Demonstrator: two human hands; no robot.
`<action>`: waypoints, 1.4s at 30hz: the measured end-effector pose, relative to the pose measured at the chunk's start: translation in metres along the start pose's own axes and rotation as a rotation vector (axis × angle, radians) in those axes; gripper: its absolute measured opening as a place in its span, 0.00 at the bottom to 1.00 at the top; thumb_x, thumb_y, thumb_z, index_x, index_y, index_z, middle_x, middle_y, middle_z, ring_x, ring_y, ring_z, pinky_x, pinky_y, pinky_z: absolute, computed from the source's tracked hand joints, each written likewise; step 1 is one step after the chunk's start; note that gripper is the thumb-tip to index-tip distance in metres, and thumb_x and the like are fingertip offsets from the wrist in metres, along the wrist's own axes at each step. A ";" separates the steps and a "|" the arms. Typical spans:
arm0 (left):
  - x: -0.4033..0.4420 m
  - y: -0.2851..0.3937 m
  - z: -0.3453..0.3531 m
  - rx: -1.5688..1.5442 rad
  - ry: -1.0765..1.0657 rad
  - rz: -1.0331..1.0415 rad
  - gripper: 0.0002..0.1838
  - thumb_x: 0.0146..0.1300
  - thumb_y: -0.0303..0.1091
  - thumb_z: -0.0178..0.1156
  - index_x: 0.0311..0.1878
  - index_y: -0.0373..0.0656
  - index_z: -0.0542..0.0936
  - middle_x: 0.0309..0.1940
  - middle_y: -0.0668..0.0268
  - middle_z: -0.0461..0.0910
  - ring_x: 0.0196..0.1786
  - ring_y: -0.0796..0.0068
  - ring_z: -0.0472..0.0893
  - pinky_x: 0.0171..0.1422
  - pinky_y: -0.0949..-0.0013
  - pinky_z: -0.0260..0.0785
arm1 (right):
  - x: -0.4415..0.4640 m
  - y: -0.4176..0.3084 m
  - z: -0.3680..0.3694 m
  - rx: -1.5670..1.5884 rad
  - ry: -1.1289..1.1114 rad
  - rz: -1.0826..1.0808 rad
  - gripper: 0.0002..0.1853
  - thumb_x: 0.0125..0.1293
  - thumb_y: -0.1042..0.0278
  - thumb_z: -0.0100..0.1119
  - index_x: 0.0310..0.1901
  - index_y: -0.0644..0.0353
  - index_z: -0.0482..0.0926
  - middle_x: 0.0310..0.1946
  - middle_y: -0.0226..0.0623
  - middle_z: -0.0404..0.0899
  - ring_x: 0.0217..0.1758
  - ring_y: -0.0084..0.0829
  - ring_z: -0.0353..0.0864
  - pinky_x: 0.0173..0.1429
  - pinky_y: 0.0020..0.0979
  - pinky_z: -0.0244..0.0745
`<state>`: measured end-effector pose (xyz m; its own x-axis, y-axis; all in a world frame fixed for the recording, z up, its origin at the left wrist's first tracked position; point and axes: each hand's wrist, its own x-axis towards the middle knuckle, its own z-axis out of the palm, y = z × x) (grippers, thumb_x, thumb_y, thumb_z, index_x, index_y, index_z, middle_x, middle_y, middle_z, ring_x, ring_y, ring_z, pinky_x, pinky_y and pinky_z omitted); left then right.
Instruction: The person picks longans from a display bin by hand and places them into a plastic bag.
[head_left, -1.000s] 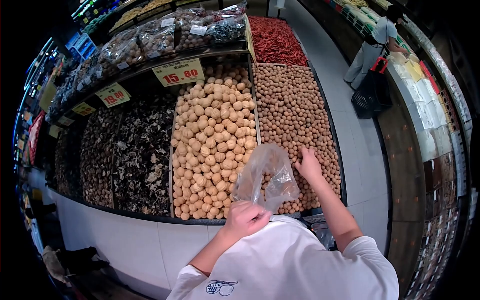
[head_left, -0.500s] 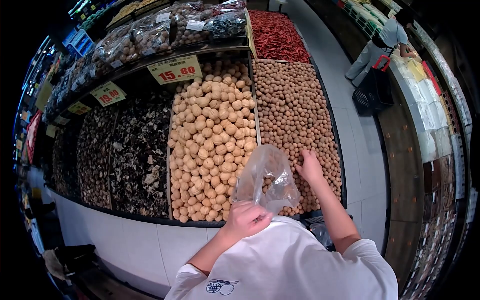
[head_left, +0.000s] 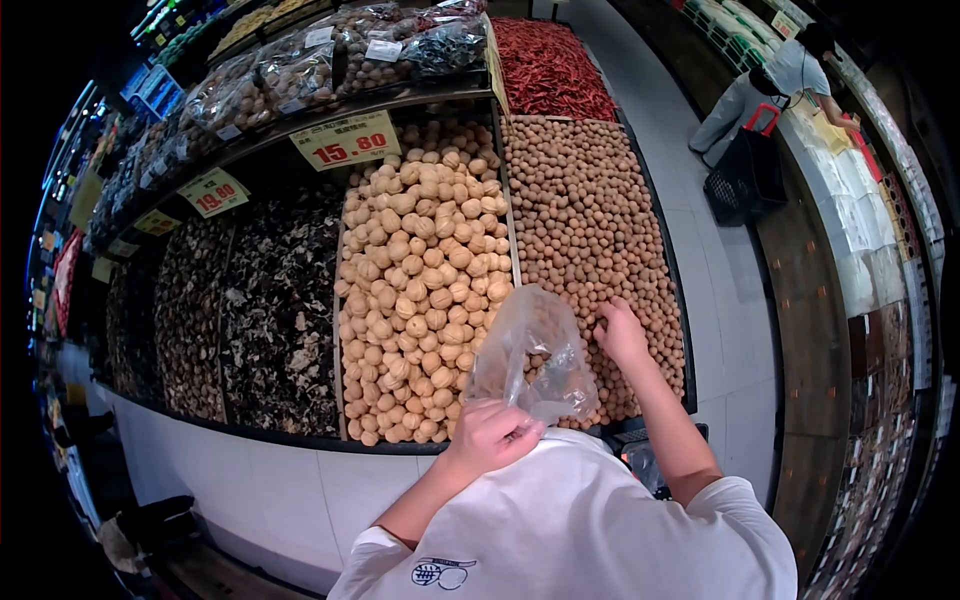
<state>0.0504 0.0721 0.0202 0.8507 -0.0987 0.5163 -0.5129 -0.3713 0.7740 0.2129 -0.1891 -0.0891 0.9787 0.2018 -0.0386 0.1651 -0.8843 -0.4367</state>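
Clear plastic bag [head_left: 566, 372] is in the left hand [head_left: 490, 437], and the right hand [head_left: 622, 332] is at the small brown balls [head_left: 590, 225].

The bag is thin, wrinkled and shiny, and brown shapes show through its film; I cannot tell if they are inside or behind. It lies just in front of the left hand, which clenches its gathered edge, and to the left of the right hand, over the near part of the balls. The right hand has bent fingers touching the balls; if it grips one, I cannot tell. The balls are round, matt and rough-looking. Beside them, past a thin divider [head_left: 516, 262], are bigger, pale, ridged nuts [head_left: 420, 290].
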 end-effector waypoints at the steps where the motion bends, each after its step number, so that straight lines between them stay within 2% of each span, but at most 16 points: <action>1: 0.000 0.000 0.000 -0.002 0.005 0.000 0.10 0.50 0.26 0.73 0.22 0.42 0.79 0.15 0.66 0.75 0.16 0.67 0.75 0.23 0.68 0.64 | 0.000 0.001 0.000 0.015 -0.011 -0.011 0.16 0.55 0.75 0.70 0.47 0.64 0.82 0.47 0.46 0.77 0.49 0.48 0.82 0.54 0.41 0.80; 6: 0.000 -0.001 -0.001 0.012 -0.016 -0.001 0.10 0.50 0.26 0.73 0.22 0.42 0.79 0.14 0.67 0.75 0.16 0.68 0.75 0.23 0.68 0.63 | -0.001 0.016 0.004 0.228 0.002 -0.001 0.15 0.54 0.78 0.69 0.45 0.65 0.84 0.40 0.45 0.79 0.43 0.44 0.83 0.50 0.37 0.81; 9: 0.000 -0.003 -0.002 0.015 -0.007 0.014 0.10 0.51 0.26 0.73 0.23 0.42 0.79 0.14 0.67 0.75 0.16 0.68 0.75 0.23 0.69 0.63 | -0.007 0.011 -0.011 0.326 0.110 0.023 0.10 0.59 0.78 0.67 0.44 0.65 0.83 0.35 0.39 0.80 0.37 0.34 0.84 0.44 0.32 0.82; 11: -0.001 -0.002 -0.002 0.011 0.002 0.023 0.10 0.51 0.26 0.73 0.23 0.42 0.80 0.14 0.67 0.76 0.16 0.68 0.75 0.23 0.69 0.63 | -0.012 0.001 -0.034 1.092 -0.055 0.431 0.05 0.66 0.78 0.64 0.43 0.64 0.82 0.33 0.33 0.81 0.33 0.25 0.83 0.39 0.26 0.82; 13: -0.002 0.000 -0.002 -0.004 0.013 -0.014 0.09 0.50 0.26 0.73 0.23 0.42 0.80 0.15 0.66 0.76 0.16 0.68 0.75 0.23 0.69 0.63 | -0.019 -0.006 -0.058 1.223 -0.074 0.457 0.05 0.73 0.75 0.59 0.47 0.61 0.80 0.36 0.32 0.81 0.33 0.22 0.82 0.38 0.22 0.82; 15: -0.003 -0.001 -0.004 -0.004 0.002 -0.009 0.10 0.51 0.26 0.73 0.23 0.42 0.80 0.15 0.67 0.76 0.16 0.68 0.75 0.22 0.69 0.63 | -0.028 -0.026 -0.091 1.722 -0.170 0.511 0.07 0.75 0.72 0.56 0.50 0.61 0.77 0.38 0.34 0.80 0.33 0.24 0.81 0.36 0.21 0.81; 16: -0.003 0.000 -0.004 0.002 -0.003 -0.004 0.10 0.51 0.26 0.74 0.23 0.42 0.80 0.14 0.67 0.75 0.16 0.69 0.75 0.22 0.68 0.64 | -0.032 -0.035 -0.101 1.794 -0.193 0.514 0.09 0.76 0.69 0.54 0.53 0.61 0.75 0.40 0.34 0.81 0.33 0.24 0.82 0.34 0.19 0.80; 25: -0.003 0.002 -0.004 0.009 -0.016 0.027 0.10 0.51 0.26 0.73 0.23 0.42 0.79 0.14 0.67 0.75 0.16 0.68 0.74 0.22 0.68 0.63 | -0.065 -0.114 -0.129 1.694 -0.573 0.214 0.05 0.76 0.70 0.57 0.47 0.61 0.78 0.37 0.32 0.81 0.27 0.18 0.79 0.25 0.18 0.73; 27: -0.002 0.005 -0.004 0.011 -0.022 0.034 0.10 0.51 0.26 0.73 0.24 0.42 0.79 0.14 0.67 0.75 0.16 0.68 0.74 0.22 0.68 0.63 | -0.065 -0.126 -0.116 1.440 -0.625 0.123 0.05 0.75 0.70 0.60 0.45 0.62 0.80 0.36 0.30 0.81 0.27 0.18 0.78 0.26 0.20 0.73; 29: -0.001 0.005 -0.005 0.016 -0.025 0.041 0.10 0.51 0.26 0.73 0.24 0.42 0.79 0.15 0.67 0.75 0.16 0.68 0.74 0.22 0.68 0.63 | -0.062 -0.133 -0.100 1.342 -0.594 0.139 0.06 0.73 0.71 0.63 0.45 0.64 0.81 0.36 0.30 0.82 0.28 0.17 0.79 0.28 0.21 0.75; 31: -0.002 0.005 -0.006 0.017 -0.027 0.034 0.09 0.51 0.25 0.73 0.24 0.42 0.79 0.15 0.67 0.75 0.16 0.68 0.74 0.22 0.68 0.63 | -0.058 -0.136 -0.084 1.090 -0.525 0.008 0.09 0.73 0.72 0.63 0.51 0.65 0.80 0.37 0.31 0.83 0.27 0.18 0.79 0.32 0.19 0.76; 32: -0.002 0.006 -0.007 0.018 -0.027 0.034 0.09 0.51 0.25 0.73 0.24 0.42 0.79 0.15 0.67 0.75 0.16 0.68 0.74 0.22 0.68 0.63 | -0.056 -0.137 -0.083 0.970 -0.504 -0.046 0.12 0.68 0.74 0.66 0.52 0.64 0.81 0.38 0.34 0.84 0.32 0.24 0.81 0.40 0.23 0.79; 33: -0.001 0.007 -0.007 0.020 -0.025 0.032 0.09 0.51 0.25 0.73 0.24 0.42 0.80 0.15 0.67 0.75 0.16 0.68 0.75 0.22 0.68 0.63 | -0.055 -0.137 -0.082 0.970 -0.504 -0.047 0.12 0.68 0.74 0.66 0.52 0.64 0.81 0.38 0.34 0.84 0.32 0.24 0.81 0.40 0.23 0.79; 35: -0.002 0.008 -0.008 0.023 -0.021 0.031 0.09 0.51 0.25 0.73 0.24 0.42 0.80 0.15 0.67 0.75 0.16 0.68 0.75 0.22 0.68 0.63 | -0.053 -0.137 -0.080 0.507 -0.240 -0.439 0.15 0.63 0.75 0.69 0.51 0.63 0.82 0.42 0.39 0.84 0.42 0.34 0.84 0.48 0.31 0.80; 38: -0.004 0.007 -0.008 0.023 -0.016 0.021 0.09 0.51 0.26 0.74 0.24 0.42 0.80 0.15 0.67 0.75 0.16 0.68 0.75 0.23 0.68 0.64 | -0.055 -0.136 -0.074 0.538 -0.334 -0.371 0.17 0.59 0.76 0.69 0.51 0.62 0.82 0.45 0.43 0.83 0.49 0.41 0.83 0.54 0.36 0.78; 42: -0.006 0.006 -0.007 0.028 -0.017 0.021 0.09 0.51 0.26 0.74 0.24 0.42 0.80 0.15 0.67 0.76 0.17 0.67 0.76 0.23 0.68 0.65 | -0.057 -0.136 -0.070 0.516 -0.313 -0.407 0.17 0.60 0.77 0.68 0.52 0.63 0.82 0.46 0.44 0.83 0.47 0.41 0.84 0.53 0.36 0.79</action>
<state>0.0414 0.0771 0.0238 0.8419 -0.1218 0.5257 -0.5270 -0.3949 0.7526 0.1437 -0.1099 0.0357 0.7582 0.6520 -0.0040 0.3548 -0.4178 -0.8364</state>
